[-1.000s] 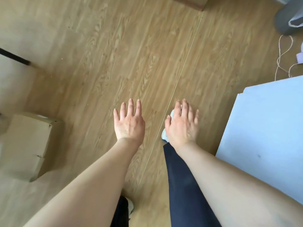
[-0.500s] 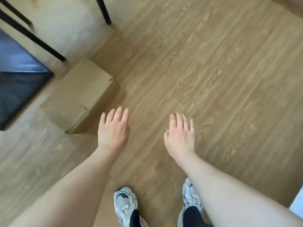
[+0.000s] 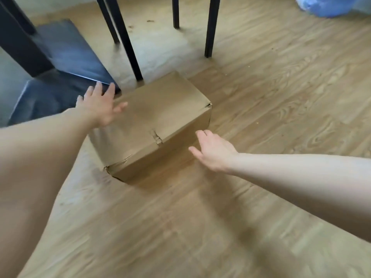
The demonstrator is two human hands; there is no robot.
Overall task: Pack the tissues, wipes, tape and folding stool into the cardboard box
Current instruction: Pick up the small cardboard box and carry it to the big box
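Note:
A closed brown cardboard box [image 3: 160,115] with dented corners sits on the wooden floor in the middle of the view. My left hand [image 3: 100,105] reaches over its far left corner, fingers spread, holding nothing. My right hand [image 3: 213,150] hovers beside the box's near right side, fingers apart and empty. No tissues, wipes, tape or folding stool are in view.
A dark chair seat [image 3: 66,55] stands close behind the box at the left. Black furniture legs [image 3: 128,43] [image 3: 209,27] rise just beyond it. A blue plastic bag [image 3: 331,5] lies at the top right. Bare wooden floor [image 3: 281,97] spreads to the right and front.
The view has swung toward the box, which now fills the centre. Both hands have reached out from in front of my body to either side of the box.

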